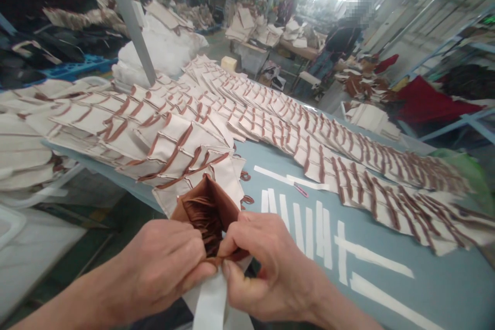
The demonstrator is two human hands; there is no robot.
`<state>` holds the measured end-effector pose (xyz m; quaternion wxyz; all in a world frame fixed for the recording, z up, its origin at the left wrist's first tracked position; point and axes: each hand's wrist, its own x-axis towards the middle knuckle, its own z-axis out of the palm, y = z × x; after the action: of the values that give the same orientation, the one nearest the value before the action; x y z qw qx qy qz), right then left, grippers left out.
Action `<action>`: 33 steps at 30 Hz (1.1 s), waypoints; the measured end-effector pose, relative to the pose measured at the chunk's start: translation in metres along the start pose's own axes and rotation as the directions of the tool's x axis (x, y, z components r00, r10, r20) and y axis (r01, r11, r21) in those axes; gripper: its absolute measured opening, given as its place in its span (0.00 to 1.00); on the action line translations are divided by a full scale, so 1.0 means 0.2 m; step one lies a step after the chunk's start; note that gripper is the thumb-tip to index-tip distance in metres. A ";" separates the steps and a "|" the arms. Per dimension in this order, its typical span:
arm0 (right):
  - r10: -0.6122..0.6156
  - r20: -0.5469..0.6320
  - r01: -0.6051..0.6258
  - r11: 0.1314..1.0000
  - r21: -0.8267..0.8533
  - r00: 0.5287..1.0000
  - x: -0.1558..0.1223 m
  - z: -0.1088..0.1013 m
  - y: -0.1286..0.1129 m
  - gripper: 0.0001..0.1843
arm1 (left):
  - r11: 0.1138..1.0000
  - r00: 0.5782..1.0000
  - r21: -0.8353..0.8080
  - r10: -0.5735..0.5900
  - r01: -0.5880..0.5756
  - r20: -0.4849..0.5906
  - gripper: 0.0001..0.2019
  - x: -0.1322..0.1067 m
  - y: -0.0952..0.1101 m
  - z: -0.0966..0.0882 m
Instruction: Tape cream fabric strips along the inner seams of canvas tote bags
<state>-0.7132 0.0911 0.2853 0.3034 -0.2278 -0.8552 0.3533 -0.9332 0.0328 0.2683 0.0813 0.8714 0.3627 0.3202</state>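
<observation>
I have the brown pouch (204, 211) low in the middle of my head view, held between both hands at the near edge of the blue-grey table (444, 278); its mouth gapes toward me, the smooth, russet-brown walls rising to a peaked corner at the far side; inside I see thin, darker folds, close together like pleats, bunched and shadowed toward the bottom; how deep they run I cannot tell.

The left hand (166, 258) is curled, thumb and forefinger pressed on the pouch's near rim; the right hand (263, 258) pinches the same rim between thumb and fingertip, just beside the left thumb; a white strip (211, 301) hangs below the pinch, flat and pale against the brown, its upper end hidden by my fingers.

Past the pouch I see cream panels with brown edging (154, 129) heaped in overlapping rows; to the right, loose white strips (298, 227) lie on the table, near a small pink item (300, 190).
</observation>
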 end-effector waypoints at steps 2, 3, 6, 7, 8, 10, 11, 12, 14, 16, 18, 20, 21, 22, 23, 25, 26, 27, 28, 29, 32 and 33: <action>-0.002 -0.017 0.002 1.000 0.000 1.000 -0.01 0.02 0.00 0.05 | 0.999 0.999 0.029 0.024 -0.023 -0.042 0.24 -0.02 -0.02 0.02; 0.001 -0.021 -0.001 1.000 0.001 1.000 -0.02 0.03 0.01 0.05 | 1.000 0.999 0.014 0.014 -0.014 -0.039 0.25 -0.03 -0.02 0.02; 0.006 -0.016 -0.006 1.000 0.002 1.000 -0.02 0.03 0.01 0.05 | 0.988 0.996 -0.124 -0.084 0.089 0.041 0.28 -0.04 -0.03 -0.01; 0.001 -0.008 -0.001 1.000 -0.002 1.000 -0.02 0.03 0.01 0.05 | 0.974 0.987 -0.172 -0.133 0.146 0.086 0.30 -0.03 -0.03 -0.02; -0.010 -0.002 0.010 1.000 -0.007 1.000 -0.02 0.03 0.01 0.05 | 0.957 0.976 -0.209 -0.177 0.201 0.130 0.32 -0.03 -0.02 -0.04; -0.044 0.011 0.044 0.999 -0.009 0.999 -0.02 0.03 0.00 0.06 | 0.936 0.958 -0.234 -0.227 0.264 0.174 0.34 -0.01 0.00 -0.05; -0.060 0.015 0.060 0.998 -0.005 0.998 -0.01 0.03 0.00 0.06 | 0.935 0.957 -0.228 -0.236 0.272 0.170 0.33 0.00 0.01 -0.05; -0.075 0.019 0.075 0.997 -0.002 0.997 -0.01 0.03 0.00 0.06 | 0.939 0.960 -0.219 -0.236 0.265 0.152 0.31 0.01 0.03 -0.05; -0.093 0.023 0.093 0.996 -0.012 0.995 -0.01 0.04 0.00 0.06 | 0.947 0.964 -0.188 -0.242 0.259 0.108 0.28 0.02 0.06 -0.04; -0.093 0.026 0.094 0.994 -0.052 0.995 -0.02 0.03 0.01 0.05 | 0.946 0.959 -0.161 -0.271 0.281 0.081 0.26 0.02 0.08 -0.02; -0.094 0.023 0.096 0.990 -0.100 0.995 -0.04 0.03 0.01 0.05 | 0.933 0.945 -0.150 -0.318 0.326 0.077 0.23 0.00 0.11 0.01; -0.087 0.018 0.089 0.987 -0.132 0.996 -0.05 0.04 0.02 0.04 | 0.913 0.928 -0.164 -0.365 0.373 0.080 0.20 -0.02 0.13 0.04; -0.085 0.011 0.086 0.987 -0.137 0.996 -0.06 0.04 0.02 0.04 | 0.904 0.922 -0.184 -0.379 0.387 0.076 0.19 -0.04 0.14 0.06; -0.082 0.006 0.082 0.988 -0.131 0.997 -0.07 0.03 0.01 0.04 | 0.895 0.918 -0.206 -0.390 0.396 0.067 0.18 -0.05 0.15 0.08; -0.073 0.005 0.073 0.991 -0.114 0.997 -0.08 0.03 0.01 0.03 | 0.887 0.915 -0.227 -0.401 0.401 0.048 0.17 -0.07 0.16 0.10; -0.028 0.040 0.030 0.998 -0.061 0.999 -0.09 0.01 0.01 0.02 | 0.873 0.907 -0.269 -0.420 0.408 0.011 0.17 -0.10 0.18 0.12; 0.005 0.086 -0.003 0.999 -0.032 0.996 -0.08 -0.01 0.01 0.05 | 0.862 0.901 -0.289 -0.433 0.417 0.006 0.17 -0.11 0.18 0.14; 0.033 0.147 -0.032 0.999 -0.007 0.989 -0.08 -0.02 0.01 0.08 | 0.848 0.894 -0.309 -0.448 0.430 0.013 0.17 -0.12 0.19 0.15; 0.045 0.216 -0.049 0.999 0.013 0.975 -0.07 -0.04 0.01 0.12 | 0.832 0.885 -0.330 -0.465 0.446 0.025 0.19 -0.13 0.20 0.16; 0.042 0.279 -0.052 0.998 0.027 0.959 -0.07 -0.05 0.02 0.15 | 0.814 0.874 -0.346 -0.485 0.466 0.037 0.20 -0.14 0.20 0.17; -0.013 0.397 -0.007 0.999 0.047 0.918 -0.06 -0.08 0.06 0.18 | 0.755 0.818 -0.362 -0.574 0.547 0.039 0.23 -0.14 0.21 0.20; -0.025 0.407 0.007 0.999 0.045 0.913 -0.06 -0.08 0.08 0.16 | 0.734 0.802 -0.377 -0.596 0.565 0.042 0.24 -0.14 0.21 0.21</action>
<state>-0.6903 0.1016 0.2779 0.1264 -0.1357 -0.8936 0.4087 -0.8972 -0.0126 0.2376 0.3253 0.6691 0.5520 0.3765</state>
